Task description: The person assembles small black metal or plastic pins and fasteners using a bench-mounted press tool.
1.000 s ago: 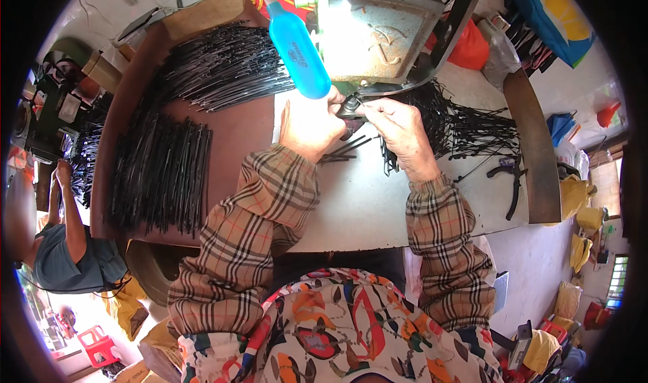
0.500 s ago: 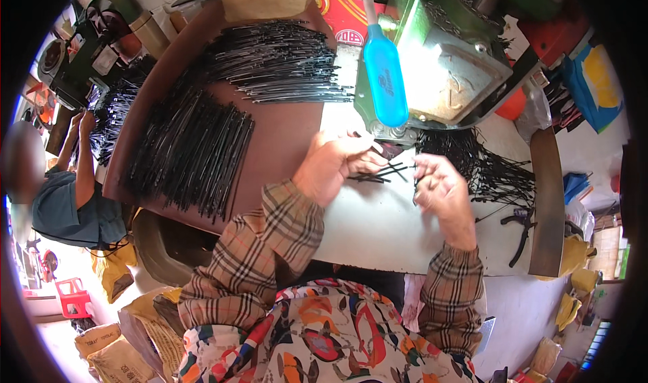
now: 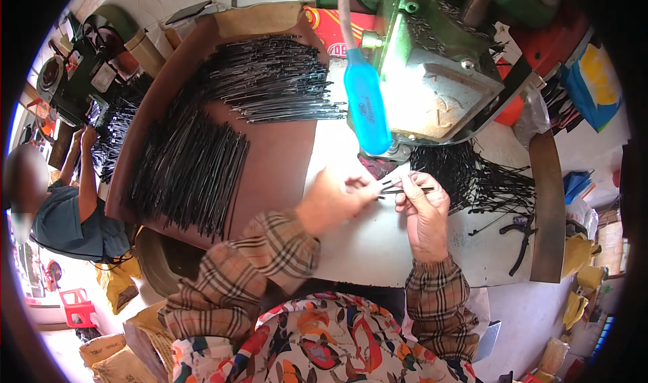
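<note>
Over the white tabletop in front of the machine, my right hand [image 3: 424,211] is closed, thumb and fingers pinching thin black rods [image 3: 417,190]. My left hand [image 3: 342,197], slightly smeared by motion, is closed too; rod ends stick out at its fingertips, close to the right hand's. How many rods each hand has cannot be made out. Just beyond the right hand lies a tangled heap of similar black rods [image 3: 445,170]. Two neater bundles rest to the left on a brown sheet: a far bundle [image 3: 270,79] and a near bundle [image 3: 189,167].
A green machine [image 3: 439,106] stands beyond my hands, with a blue lamp [image 3: 368,106] hanging before it. Black-handled pliers [image 3: 520,244] lie at the right, near a raised brown edge [image 3: 545,214]. Another person [image 3: 77,214] works at a second machine [image 3: 88,76] on the left.
My right hand has turned and moved slightly left, nearer the left hand, now pinching rods. The left hand has moved a little downward. The whole view has shifted slightly.
</note>
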Motion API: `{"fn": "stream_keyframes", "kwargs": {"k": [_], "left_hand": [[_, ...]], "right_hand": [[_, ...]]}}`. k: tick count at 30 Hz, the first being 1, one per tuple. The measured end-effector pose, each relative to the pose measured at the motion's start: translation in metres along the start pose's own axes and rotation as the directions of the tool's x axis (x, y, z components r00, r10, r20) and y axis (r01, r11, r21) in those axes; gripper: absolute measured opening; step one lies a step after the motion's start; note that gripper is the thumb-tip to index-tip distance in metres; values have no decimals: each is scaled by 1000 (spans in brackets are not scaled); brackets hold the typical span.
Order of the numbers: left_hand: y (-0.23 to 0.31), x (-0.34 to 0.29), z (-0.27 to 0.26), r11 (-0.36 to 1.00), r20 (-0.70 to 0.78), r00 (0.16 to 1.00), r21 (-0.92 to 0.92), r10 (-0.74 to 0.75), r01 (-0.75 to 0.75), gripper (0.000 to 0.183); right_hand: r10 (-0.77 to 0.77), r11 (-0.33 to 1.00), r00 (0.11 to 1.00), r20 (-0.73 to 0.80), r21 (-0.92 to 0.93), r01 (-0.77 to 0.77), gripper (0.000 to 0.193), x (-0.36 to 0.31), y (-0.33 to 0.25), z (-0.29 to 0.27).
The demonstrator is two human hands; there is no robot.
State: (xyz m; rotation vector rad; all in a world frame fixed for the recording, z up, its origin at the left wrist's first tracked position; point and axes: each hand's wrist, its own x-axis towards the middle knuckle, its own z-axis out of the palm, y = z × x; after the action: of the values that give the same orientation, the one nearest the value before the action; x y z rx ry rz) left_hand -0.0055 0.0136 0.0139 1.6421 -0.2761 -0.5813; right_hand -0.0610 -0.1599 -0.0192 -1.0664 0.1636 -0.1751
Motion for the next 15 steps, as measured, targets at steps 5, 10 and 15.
{"fn": "stream_keyframes", "kwargs": {"k": [5,10,15], "left_hand": [[-14,59,-74,593,-279,815,800,509,-96,18],[-46,85,-85,498,-116,816,837,567,-227,17],[-42,90,-79,430,-49,759,847,650,-313,13]], "right_hand": [[55,997,998,14,-54,-54,7,-2,-13,1],[127,990,990,54,-72,-122,7,-5,-9,0],[172,983,985,25,-68,-170,8,-5,-10,5]]}}
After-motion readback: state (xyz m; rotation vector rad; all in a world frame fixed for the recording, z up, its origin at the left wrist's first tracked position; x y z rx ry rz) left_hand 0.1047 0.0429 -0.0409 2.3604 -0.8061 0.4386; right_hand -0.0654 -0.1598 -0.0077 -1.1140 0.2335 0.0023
